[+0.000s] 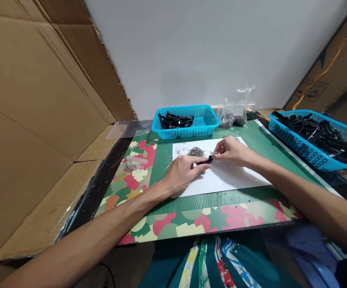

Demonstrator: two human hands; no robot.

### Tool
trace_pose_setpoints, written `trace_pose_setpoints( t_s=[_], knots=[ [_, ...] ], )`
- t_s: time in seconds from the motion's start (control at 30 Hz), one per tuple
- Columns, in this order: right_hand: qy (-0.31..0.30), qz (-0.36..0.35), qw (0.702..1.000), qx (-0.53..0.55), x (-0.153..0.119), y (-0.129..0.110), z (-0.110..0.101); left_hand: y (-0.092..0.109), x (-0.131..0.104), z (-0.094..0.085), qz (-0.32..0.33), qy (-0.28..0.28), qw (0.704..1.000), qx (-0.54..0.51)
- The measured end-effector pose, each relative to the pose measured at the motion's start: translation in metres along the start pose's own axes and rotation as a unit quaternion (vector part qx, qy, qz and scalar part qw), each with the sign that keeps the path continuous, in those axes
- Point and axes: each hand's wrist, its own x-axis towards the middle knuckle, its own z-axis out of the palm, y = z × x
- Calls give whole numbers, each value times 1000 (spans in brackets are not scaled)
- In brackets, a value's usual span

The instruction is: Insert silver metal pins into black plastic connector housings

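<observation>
The left hand (183, 170) is lying knuckles-up on the white sheet (221, 178), fingers curled nearly closed and pinching a small black part (208, 161) at its fingertips. The right hand (232, 152) is meeting it from three o'clock, thumb and forefinger closing on a thin pin (213, 153) (too small to make out clearly) that is pointing at the part's top end. The part is sitting between the two hands, touching the left fingertips and just beside the right ones. At eleven o'clock from the part, a heap of pins (196, 151) is resting on the sheet. At twelve o'clock, a blue basket (205, 120) is holding more black parts; a second basket (299, 146) is standing at two o'clock, well apart. The sheet is lying on a green mat (260, 138).
</observation>
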Motion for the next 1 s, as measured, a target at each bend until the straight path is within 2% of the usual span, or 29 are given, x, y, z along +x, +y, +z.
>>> trace_pose_setpoints(
  t_s=[0.1, 0.47, 0.7, 1.0],
  knots=[
    [18, -12, 1000, -9, 0, 1, 2, 1, 0, 0, -5, -3, 1000, -10],
    [6, -4, 999, -34, -2, -3, 0, 5, 1, 0, -9, -9, 1000, -7],
    [39, -26, 997, -58, -7, -4, 4, 2, 2, 2, 1, -9, 999, -35],
    [27, -27, 998, -46, -8, -6, 3, 3, 3, 2, 16, -14, 999, -37]
  ],
)
